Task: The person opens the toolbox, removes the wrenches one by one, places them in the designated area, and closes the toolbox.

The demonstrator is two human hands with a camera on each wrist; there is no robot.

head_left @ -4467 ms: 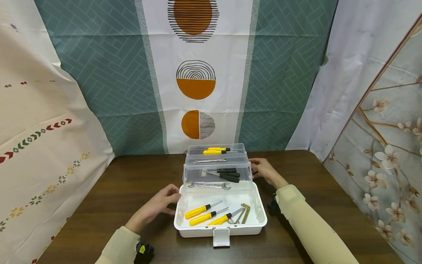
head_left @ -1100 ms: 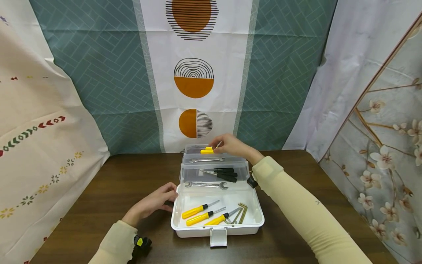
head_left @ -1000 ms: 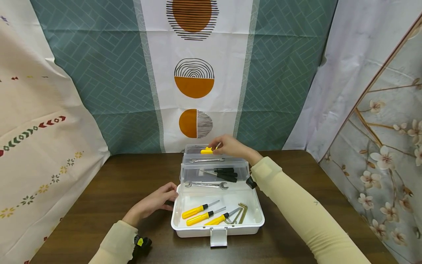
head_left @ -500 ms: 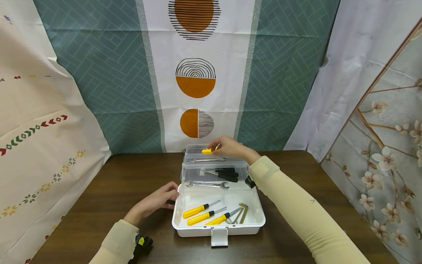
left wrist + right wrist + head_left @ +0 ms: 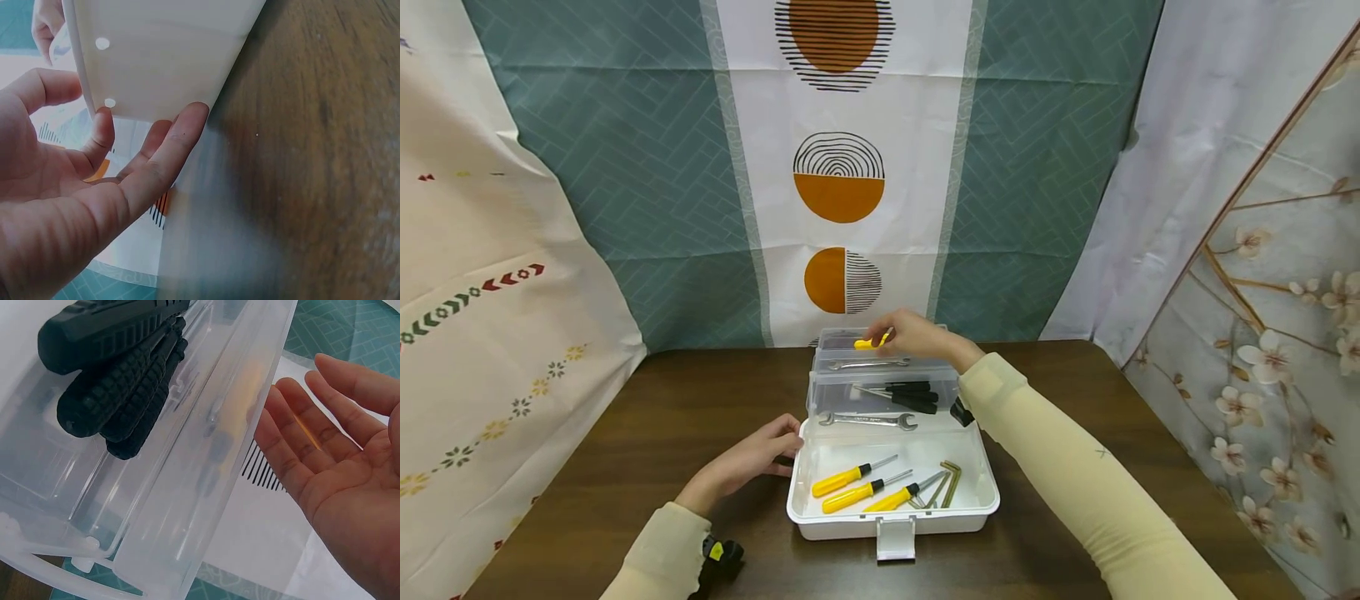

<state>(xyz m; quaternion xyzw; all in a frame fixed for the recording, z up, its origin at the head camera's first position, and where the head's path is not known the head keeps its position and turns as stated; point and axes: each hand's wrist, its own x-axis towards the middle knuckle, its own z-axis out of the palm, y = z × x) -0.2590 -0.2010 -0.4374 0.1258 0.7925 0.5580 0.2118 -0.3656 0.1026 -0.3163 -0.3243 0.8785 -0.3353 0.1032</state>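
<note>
With left hand (image 5: 756,454) spread, touching white plastic toolbox (image 5: 837,529) at nine o'clock; with right hand (image 5: 913,334) at yellow-handled screwdriver (image 5: 860,344) in clear plastic tray (image 5: 838,337) at twelve o'clock, cannot tell whether clamped.

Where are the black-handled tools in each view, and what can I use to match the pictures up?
Head: lower middle, just right of centre; the black-handled tools lie in a clear tray.
Left wrist: not in it.
Right wrist: upper left, large and close; the black-handled tools.
Shared landmark: the toolbox, lower middle in head, upper part in left wrist, clear trays in right wrist.
</note>
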